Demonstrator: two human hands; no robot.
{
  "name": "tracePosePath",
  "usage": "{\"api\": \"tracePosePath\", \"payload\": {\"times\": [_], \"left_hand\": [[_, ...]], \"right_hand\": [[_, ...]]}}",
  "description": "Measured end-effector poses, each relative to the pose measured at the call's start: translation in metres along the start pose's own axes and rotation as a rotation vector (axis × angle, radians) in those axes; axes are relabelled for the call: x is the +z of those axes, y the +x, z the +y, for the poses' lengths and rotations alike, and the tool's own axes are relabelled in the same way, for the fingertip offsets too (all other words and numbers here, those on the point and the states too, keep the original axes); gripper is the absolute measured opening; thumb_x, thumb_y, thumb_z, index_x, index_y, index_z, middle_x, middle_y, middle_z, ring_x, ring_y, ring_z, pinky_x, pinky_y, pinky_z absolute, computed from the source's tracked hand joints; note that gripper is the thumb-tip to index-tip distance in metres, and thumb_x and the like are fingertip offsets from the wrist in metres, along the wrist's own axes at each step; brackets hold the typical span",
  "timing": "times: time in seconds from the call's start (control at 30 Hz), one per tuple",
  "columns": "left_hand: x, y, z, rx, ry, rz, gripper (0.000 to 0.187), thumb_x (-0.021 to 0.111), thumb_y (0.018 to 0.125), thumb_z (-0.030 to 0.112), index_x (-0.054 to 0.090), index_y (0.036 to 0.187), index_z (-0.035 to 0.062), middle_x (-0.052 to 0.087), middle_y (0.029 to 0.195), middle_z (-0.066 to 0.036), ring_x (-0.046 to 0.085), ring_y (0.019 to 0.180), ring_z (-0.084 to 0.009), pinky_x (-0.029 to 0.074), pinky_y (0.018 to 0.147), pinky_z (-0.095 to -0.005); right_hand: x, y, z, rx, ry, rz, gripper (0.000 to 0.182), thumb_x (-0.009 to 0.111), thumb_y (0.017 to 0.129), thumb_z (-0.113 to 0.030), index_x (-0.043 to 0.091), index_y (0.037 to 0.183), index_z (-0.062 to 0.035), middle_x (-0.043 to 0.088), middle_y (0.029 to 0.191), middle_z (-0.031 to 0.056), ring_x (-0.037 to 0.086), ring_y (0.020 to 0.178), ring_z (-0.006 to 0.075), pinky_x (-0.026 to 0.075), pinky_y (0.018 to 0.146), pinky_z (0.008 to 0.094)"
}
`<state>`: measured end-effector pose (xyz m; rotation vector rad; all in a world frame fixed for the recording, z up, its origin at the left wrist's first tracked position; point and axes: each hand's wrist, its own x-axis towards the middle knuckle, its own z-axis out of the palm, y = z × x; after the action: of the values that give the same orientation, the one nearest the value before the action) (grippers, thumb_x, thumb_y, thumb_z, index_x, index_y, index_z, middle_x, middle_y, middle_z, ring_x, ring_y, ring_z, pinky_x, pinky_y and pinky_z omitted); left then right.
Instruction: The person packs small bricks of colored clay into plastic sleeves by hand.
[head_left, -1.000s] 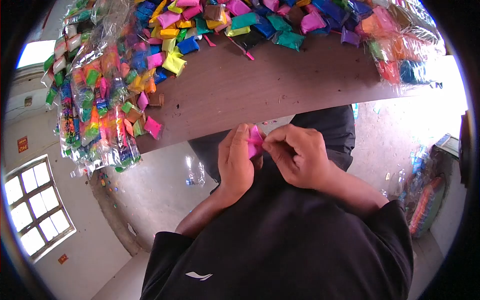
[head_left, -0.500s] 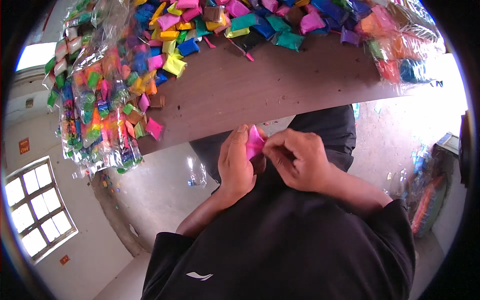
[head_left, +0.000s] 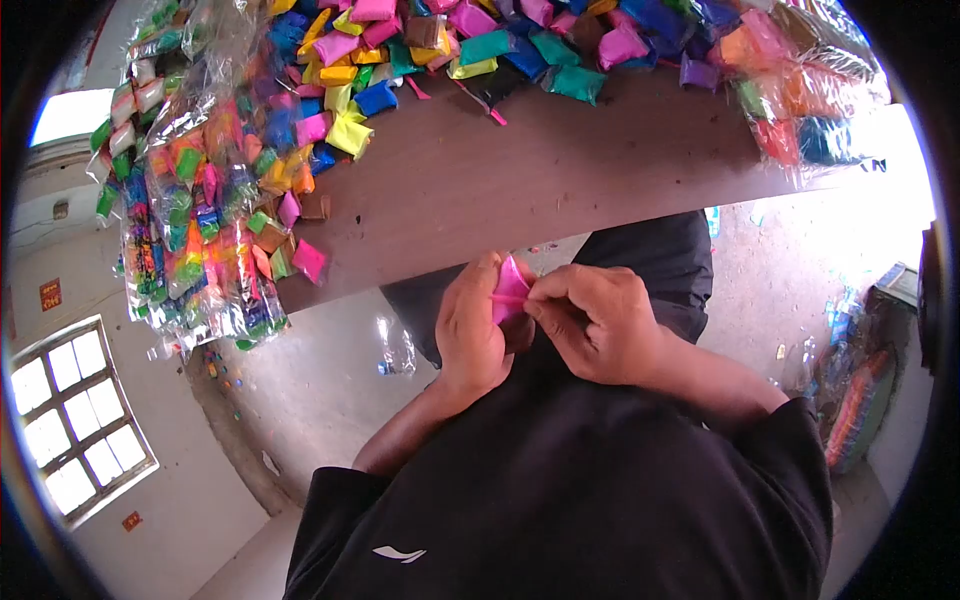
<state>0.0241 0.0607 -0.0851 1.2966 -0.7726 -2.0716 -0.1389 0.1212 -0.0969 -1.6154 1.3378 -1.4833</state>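
Observation:
A small pink packet (head_left: 511, 281), shaped like the soft coloured packets on the table, is held upright in front of my chest. My left hand (head_left: 474, 325) wraps round it from the left, its fingers pointing up and the packet's pointed top showing above. From the right, my right hand (head_left: 597, 318) closes thumb and index finger in a pinch at the packet's edge. A thin pink strip runs across the packet to those fingertips. Both hands are just off the table's near edge, above my lap.
The brown table (head_left: 520, 150) carries a heap of coloured packets (head_left: 480, 45) along its far side. Clear bags of multicoloured pieces (head_left: 200, 220) lie at the left, and more bagged packets (head_left: 805, 95) at the right. A clear plastic wrapper (head_left: 394, 345) lies on the floor.
The thin pink strip across the packet now shows distinctly between the two hands. My right fingertips have moved slightly down; my left hand stays around the packet.

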Motion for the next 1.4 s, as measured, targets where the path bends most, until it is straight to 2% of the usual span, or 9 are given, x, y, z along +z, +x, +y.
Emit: {"api": "tracePosePath", "payload": {"times": [0.1,0.4,0.5,0.73,0.8,0.97,1.03,1.27,1.4], "left_hand": [[0.025,-0.003,0.002,-0.013,0.060,0.208,0.037,0.043,0.109,0.038,0.061,0.098,0.0069,0.050,0.064,-0.001,0.035,0.042,-0.0119,0.026,0.041,-0.0288],[-0.012,0.009,0.007,-0.326,-0.320,-0.606,0.038,0.046,0.106,0.042,0.059,0.091,0.0086,0.051,0.066,-0.002,0.032,0.040,-0.0114,0.023,0.040,-0.0286],[-0.011,0.004,0.002,-0.389,-0.309,-0.299,0.040,0.048,0.104,0.044,0.059,0.091,0.0081,0.050,0.063,-0.003,0.032,0.039,-0.0119,0.022,0.039,-0.0289],[-0.002,0.006,0.004,-0.398,-0.172,-0.172,0.040,0.046,0.104,0.041,0.059,0.089,0.0062,0.044,0.056,-0.004,0.029,0.037,-0.0131,0.022,0.038,-0.0293],[-0.014,0.016,-0.002,-0.304,-0.340,-0.728,0.041,0.043,0.105,0.037,0.059,0.087,0.0044,0.040,0.053,-0.003,0.028,0.038,-0.0122,0.022,0.038,-0.0290],[-0.009,0.015,0.001,-0.342,-0.399,-0.653,0.046,0.039,0.108,0.041,0.061,0.092,0.0042,0.034,0.054,0.001,0.026,0.041,-0.0111,0.023,0.039,-0.0279],[0.009,0.008,0.010,-0.291,-0.194,-0.192,0.052,0.039,0.109,0.053,0.063,0.107,0.0063,0.037,0.059,0.002,0.031,0.045,-0.0100,0.026,0.042,-0.0264],[0.021,0.006,0.005,0.086,0.056,-0.077,0.053,0.038,0.110,0.055,0.061,0.120,0.0092,0.047,0.068,0.002,0.038,0.049,-0.0088,0.032,0.045,-0.0266],[0.012,0.011,-0.007,0.139,0.124,-0.026,0.046,0.038,0.112,0.048,0.060,0.117,0.0078,0.053,0.078,0.001,0.044,0.059,-0.0084,0.037,0.052,-0.0274]], "right_hand": [[-0.008,0.009,-0.002,0.055,-0.100,0.028,0.010,0.073,0.090,0.002,0.064,0.095,0.0001,0.069,0.077,0.0121,0.070,0.062,0.0198,0.051,0.056,0.0290],[-0.014,0.020,0.004,0.345,0.076,0.140,0.010,0.072,0.094,-0.004,0.065,0.099,0.0017,0.070,0.081,0.0118,0.069,0.072,0.0143,0.053,0.063,0.0306],[-0.002,0.018,-0.007,0.398,0.698,0.136,0.013,0.072,0.095,-0.005,0.066,0.103,0.0034,0.070,0.080,0.0076,0.066,0.075,0.0075,0.052,0.064,0.0289],[-0.013,0.016,-0.007,0.529,0.556,-0.120,0.012,0.068,0.101,-0.013,0.069,0.100,-0.0010,0.067,0.086,-0.0017,0.057,0.076,0.0037,0.047,0.066,0.0237],[-0.006,0.017,0.001,0.500,0.589,0.020,0.014,0.067,0.102,-0.014,0.067,0.097,-0.0014,0.062,0.081,-0.0039,0.054,0.074,0.0032,0.044,0.064,0.0230],[-0.012,0.016,0.010,0.552,0.861,0.166,0.027,0.061,0.107,-0.020,0.061,0.086,-0.0036,0.054,0.079,-0.0071,0.044,0.072,0.0011,0.036,0.062,0.0215],[-0.008,0.011,0.006,0.609,0.626,0.136,0.029,0.059,0.108,-0.022,0.059,0.087,-0.0019,0.054,0.078,-0.0058,0.046,0.071,0.0031,0.038,0.061,0.0235],[-0.001,-0.002,-0.007,0.273,-0.036,0.109,0.007,0.062,0.099,-0.002,0.057,0.103,0.0000,0.062,0.076,0.0246,0.065,0.069,0.0467,0.051,0.058,0.0422],[0.012,-0.004,-0.006,0.298,0.020,0.142,0.007,0.062,0.098,-0.002,0.058,0.103,-0.0005,0.062,0.076,0.0246,0.066,0.069,0.0445,0.052,0.058,0.0434]]}}
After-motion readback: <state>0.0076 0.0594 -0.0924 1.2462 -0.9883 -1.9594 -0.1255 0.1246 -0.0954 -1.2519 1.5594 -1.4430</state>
